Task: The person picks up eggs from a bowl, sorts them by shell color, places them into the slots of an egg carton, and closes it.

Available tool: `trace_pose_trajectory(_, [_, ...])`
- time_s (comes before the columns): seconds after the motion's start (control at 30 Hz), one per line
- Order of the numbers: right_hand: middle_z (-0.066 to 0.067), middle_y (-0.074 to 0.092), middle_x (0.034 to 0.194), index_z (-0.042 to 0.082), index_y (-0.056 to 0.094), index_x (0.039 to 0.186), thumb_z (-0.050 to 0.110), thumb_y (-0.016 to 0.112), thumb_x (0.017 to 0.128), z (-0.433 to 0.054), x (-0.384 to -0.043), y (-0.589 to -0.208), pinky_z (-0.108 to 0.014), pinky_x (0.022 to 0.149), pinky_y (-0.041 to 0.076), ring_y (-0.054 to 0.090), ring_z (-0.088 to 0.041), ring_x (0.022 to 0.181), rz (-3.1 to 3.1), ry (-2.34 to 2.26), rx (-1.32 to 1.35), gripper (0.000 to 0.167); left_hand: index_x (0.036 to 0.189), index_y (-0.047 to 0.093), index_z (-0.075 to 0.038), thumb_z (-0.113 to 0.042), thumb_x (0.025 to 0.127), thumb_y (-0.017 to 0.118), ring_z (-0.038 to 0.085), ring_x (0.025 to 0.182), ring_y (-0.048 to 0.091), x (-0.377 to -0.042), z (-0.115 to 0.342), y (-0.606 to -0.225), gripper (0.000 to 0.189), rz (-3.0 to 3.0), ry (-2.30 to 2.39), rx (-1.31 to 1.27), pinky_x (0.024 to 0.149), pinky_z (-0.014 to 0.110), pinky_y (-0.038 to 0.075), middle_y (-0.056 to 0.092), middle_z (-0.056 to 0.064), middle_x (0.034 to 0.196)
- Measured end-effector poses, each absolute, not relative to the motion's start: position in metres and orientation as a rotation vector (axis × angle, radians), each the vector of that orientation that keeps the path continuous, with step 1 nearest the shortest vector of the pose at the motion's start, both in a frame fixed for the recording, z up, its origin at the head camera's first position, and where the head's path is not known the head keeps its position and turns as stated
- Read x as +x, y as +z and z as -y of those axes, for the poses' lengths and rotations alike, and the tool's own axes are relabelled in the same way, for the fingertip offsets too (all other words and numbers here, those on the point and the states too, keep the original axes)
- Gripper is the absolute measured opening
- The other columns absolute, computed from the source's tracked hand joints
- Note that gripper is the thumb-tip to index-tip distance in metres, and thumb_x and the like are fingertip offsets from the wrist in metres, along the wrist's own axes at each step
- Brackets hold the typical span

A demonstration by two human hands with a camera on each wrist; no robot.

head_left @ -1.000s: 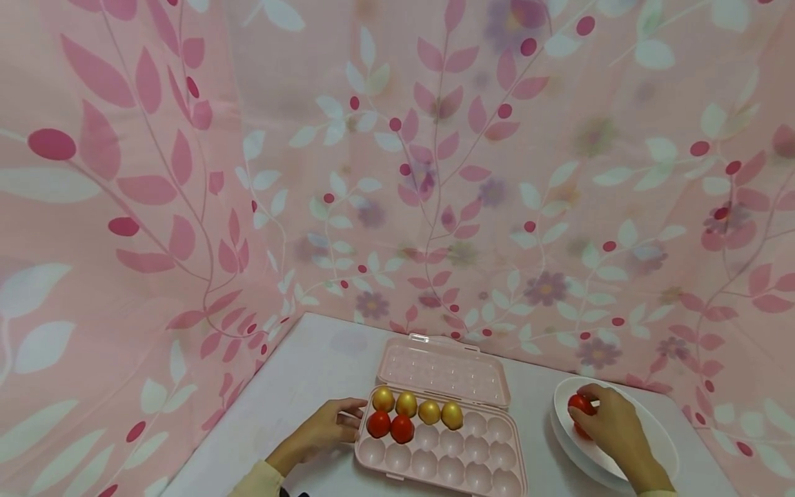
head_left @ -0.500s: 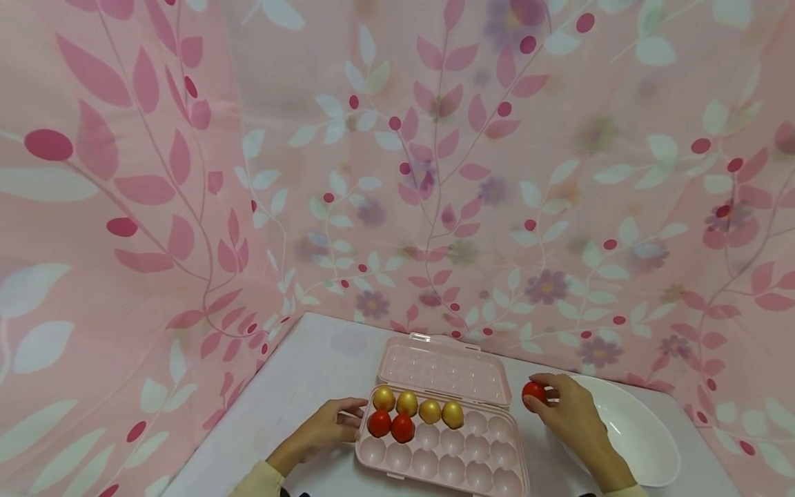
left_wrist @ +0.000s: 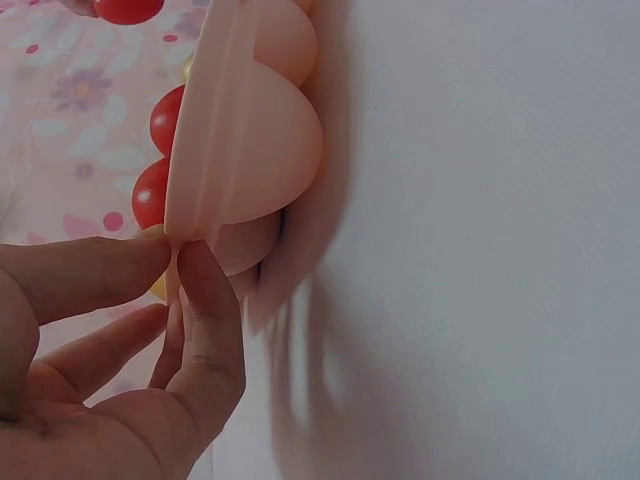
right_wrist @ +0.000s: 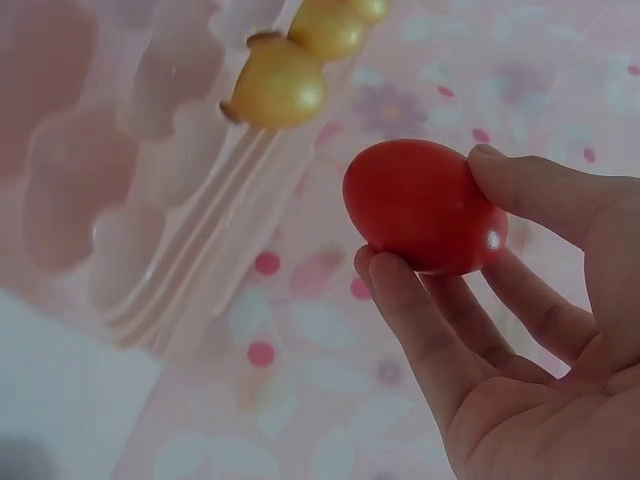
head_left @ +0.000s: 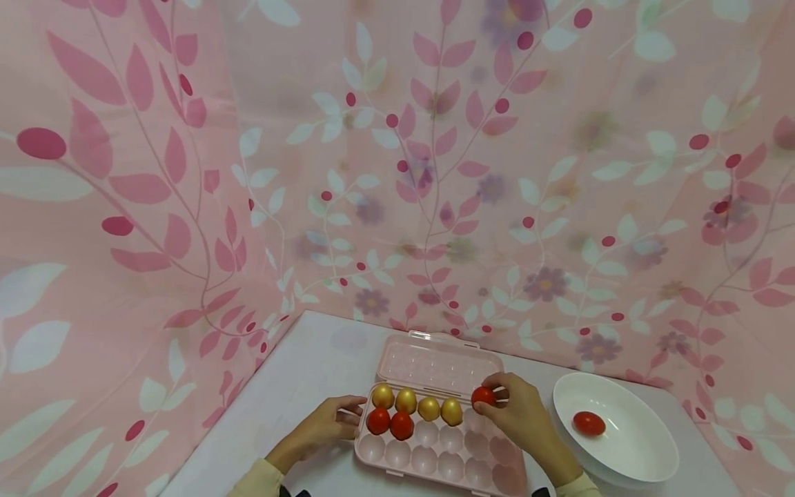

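A pale pink egg box (head_left: 424, 459) lies with its lid (head_left: 428, 366) folded back behind it. My left hand (head_left: 329, 420) is at its left end; in the left wrist view thumb and finger pinch the rim (left_wrist: 190, 150). Several gold eggs (head_left: 406, 401) fill the left part of the back row, and two red eggs (head_left: 401, 425) sit in the row before it. My right hand (head_left: 524, 421) holds another red egg (right_wrist: 420, 205) by thumb and fingertips, over the back row just right of the gold ones.
A white oval bowl (head_left: 646, 442) stands at the right of the white table (head_left: 335, 352), with one red egg (head_left: 589, 423) in it. Pink floral cloth (head_left: 373, 241) hangs close behind and along both sides.
My right hand has lifted a red egg out of the bowl and carried it left to above the egg box. The left hand has stayed at the box's left end.
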State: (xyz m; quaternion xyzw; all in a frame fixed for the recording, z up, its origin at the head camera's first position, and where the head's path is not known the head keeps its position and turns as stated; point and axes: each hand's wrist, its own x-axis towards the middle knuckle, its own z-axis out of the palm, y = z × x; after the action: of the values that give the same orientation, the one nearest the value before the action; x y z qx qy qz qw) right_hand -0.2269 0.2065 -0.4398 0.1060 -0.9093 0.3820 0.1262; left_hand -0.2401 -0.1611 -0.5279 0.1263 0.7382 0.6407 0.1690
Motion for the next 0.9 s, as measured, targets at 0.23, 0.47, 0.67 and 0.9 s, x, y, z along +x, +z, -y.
trace_pose_trajectory(0.23, [-0.005, 0.065, 0.092, 0.007, 0.066, 0.096, 0.009, 0.086, 0.071, -0.181, -0.227, -0.455, -0.028, 0.067, 0.059, 0.068, -0.021, 0.079, 2.652, 1.210, 0.471, 0.032, 0.136, 0.049, 0.006, 0.008, 0.079, 0.068, 0.025, 0.098, 0.060, -0.241, 0.161, -0.527, 0.060, -2.107, 1.801, 0.349, 0.079, 0.037, 0.058, 0.057, 0.014, 0.112])
trace_pose_trajectory(0.47, [-0.002, 0.064, 0.093, 0.008, 0.066, 0.098, 0.017, 0.085, 0.075, -0.159, -0.224, -0.468, -0.031, 0.070, 0.059, 0.066, -0.019, 0.081, 2.750, 1.213, 0.545, 0.032, 0.137, 0.049, 0.006, 0.008, 0.079, 0.067, 0.025, 0.098, 0.061, -0.241, 0.161, -0.527, 0.060, -2.103, 1.802, 0.348, 0.079, 0.036, 0.058, 0.056, 0.014, 0.112])
trace_pose_trajectory(0.67, [-0.002, 0.064, 0.092, 0.006, 0.067, 0.098, 0.013, 0.085, 0.074, -0.146, -0.224, -0.479, -0.030, 0.071, 0.058, 0.063, -0.016, 0.079, 2.770, 1.239, 0.564, 0.031, 0.137, 0.047, 0.008, 0.009, 0.079, 0.067, 0.026, 0.098, 0.061, -0.240, 0.160, -0.527, 0.062, -2.090, 1.818, 0.354, 0.079, 0.037, 0.058, 0.056, 0.015, 0.112])
trace_pose_trajectory(0.9, [0.002, 0.064, 0.090, 0.010, 0.068, 0.097, 0.015, 0.087, 0.072, -0.136, -0.226, -0.487, -0.028, 0.070, 0.057, 0.059, -0.013, 0.076, 2.812, 1.197, 0.534, 0.031, 0.137, 0.047, 0.008, 0.009, 0.078, 0.068, 0.026, 0.100, 0.060, -0.241, 0.162, -0.531, 0.063, -2.087, 1.837, 0.368, 0.079, 0.038, 0.057, 0.055, 0.015, 0.114])
